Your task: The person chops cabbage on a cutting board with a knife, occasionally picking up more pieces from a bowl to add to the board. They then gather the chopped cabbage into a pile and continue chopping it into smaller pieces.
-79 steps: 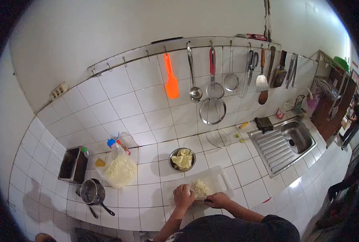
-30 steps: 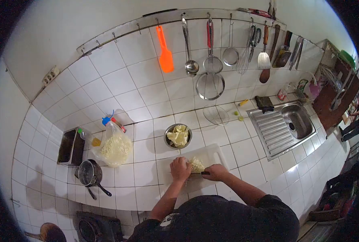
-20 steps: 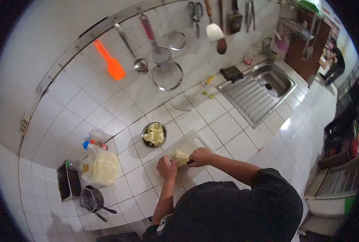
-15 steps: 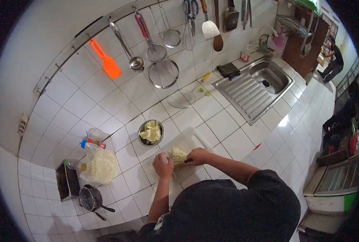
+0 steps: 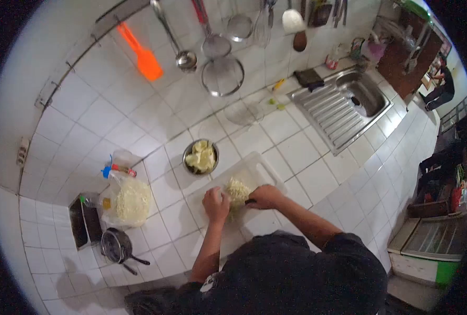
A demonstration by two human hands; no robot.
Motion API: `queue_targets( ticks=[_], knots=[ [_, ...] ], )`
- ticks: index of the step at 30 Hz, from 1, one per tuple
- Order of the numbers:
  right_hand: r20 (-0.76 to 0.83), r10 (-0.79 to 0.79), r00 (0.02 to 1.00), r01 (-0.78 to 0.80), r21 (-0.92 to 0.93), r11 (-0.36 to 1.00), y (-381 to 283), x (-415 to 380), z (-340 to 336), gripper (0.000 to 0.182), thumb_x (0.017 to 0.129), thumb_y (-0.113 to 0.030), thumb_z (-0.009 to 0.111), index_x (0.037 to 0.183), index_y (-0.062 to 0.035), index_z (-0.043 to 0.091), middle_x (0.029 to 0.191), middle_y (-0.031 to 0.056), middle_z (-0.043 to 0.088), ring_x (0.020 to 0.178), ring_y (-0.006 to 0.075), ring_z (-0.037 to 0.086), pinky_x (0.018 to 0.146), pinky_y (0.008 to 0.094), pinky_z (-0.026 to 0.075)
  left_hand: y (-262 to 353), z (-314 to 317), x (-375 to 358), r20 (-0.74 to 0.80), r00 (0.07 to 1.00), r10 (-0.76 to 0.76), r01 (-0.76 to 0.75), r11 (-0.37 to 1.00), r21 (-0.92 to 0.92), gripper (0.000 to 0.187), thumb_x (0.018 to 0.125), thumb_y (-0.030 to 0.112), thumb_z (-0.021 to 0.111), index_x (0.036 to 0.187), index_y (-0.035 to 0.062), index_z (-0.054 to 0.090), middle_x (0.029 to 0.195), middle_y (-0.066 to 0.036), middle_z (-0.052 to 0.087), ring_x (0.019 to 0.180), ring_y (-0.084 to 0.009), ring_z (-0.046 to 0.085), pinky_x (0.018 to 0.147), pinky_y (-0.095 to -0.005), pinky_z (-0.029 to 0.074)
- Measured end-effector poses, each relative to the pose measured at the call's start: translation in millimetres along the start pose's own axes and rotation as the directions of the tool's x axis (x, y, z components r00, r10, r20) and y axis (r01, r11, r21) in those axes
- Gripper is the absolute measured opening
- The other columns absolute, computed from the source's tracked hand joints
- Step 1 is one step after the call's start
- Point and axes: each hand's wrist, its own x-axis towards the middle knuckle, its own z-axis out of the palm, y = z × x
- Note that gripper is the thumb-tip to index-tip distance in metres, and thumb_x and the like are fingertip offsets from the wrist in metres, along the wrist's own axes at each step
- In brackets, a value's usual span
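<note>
A pale heap of finely cut cabbage (image 5: 239, 189) lies on a white cutting board (image 5: 269, 172). On its right side, my right hand (image 5: 265, 197) is closed around the dark handle of a knife (image 5: 250, 201); the blade is mostly hidden. My left hand (image 5: 216, 203) rests at the heap's left edge over the board, fingers curled. Whatever lies under those fingers is hidden from me. Behind the board stands a metal bowl (image 5: 185, 164) of larger pale cabbage leaves (image 5: 202, 156).
A clear bag (image 5: 131, 202) of pale shreds, a bottle (image 5: 98, 201) and dark pans (image 5: 116, 245) stand left. Utensils, including an orange spatula (image 5: 141, 55), hang on the wall. The steel sink (image 5: 328, 115) is back right. Another person (image 5: 443, 86) is far right.
The view has tilted and shifted, so the counter items sit higher in it. My left hand looks slightly farther from the cabbage heap. My right hand keeps its hold on the knife.
</note>
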Motion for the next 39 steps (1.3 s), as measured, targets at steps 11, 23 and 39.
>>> queue_targets(
  ticks=[11,23,39],
  knots=[
    [0.020,0.186,0.982,-0.187,0.143,0.972,-29,-24,19,0.040,0.088,-0.049,0.060,0.093,-0.0116,0.072,0.082,0.0141,0.070,0.079,0.0361,0.068,0.072,0.0495,0.053,3,-18,12,0.078,0.991,0.105,-0.097,0.990,-0.106,0.027,0.084,0.017,0.062,0.110,0.0078,0.061,0.107,-0.009,0.063,0.104,-0.0293,0.060,0.093,-0.0459,0.040],
    [-0.045,0.347,0.937,-0.332,0.199,0.922,-29,-26,42,0.035,0.085,-0.046,0.065,0.088,-0.0117,0.069,0.078,0.0132,0.068,0.076,0.0365,0.067,0.069,0.0477,0.053,1,1,30,0.114,0.953,0.280,-0.269,0.957,-0.106,0.026,0.083,0.019,0.063,0.108,0.0108,0.061,0.106,-0.006,0.061,0.101,-0.0238,0.058,0.096,-0.0443,0.037],
    [0.039,0.005,0.999,-0.010,0.130,0.991,-15,-9,3,0.031,0.089,-0.039,0.063,0.085,-0.0076,0.064,0.071,0.0130,0.066,0.069,0.0365,0.067,0.063,0.0486,0.053,3,-16,11,0.095,0.995,-0.033,0.033,0.999,0.010,0.030,0.083,0.016,0.061,0.112,0.0061,0.060,0.102,-0.010,0.063,0.102,-0.0299,0.057,0.096,-0.0466,0.035]
  ],
)
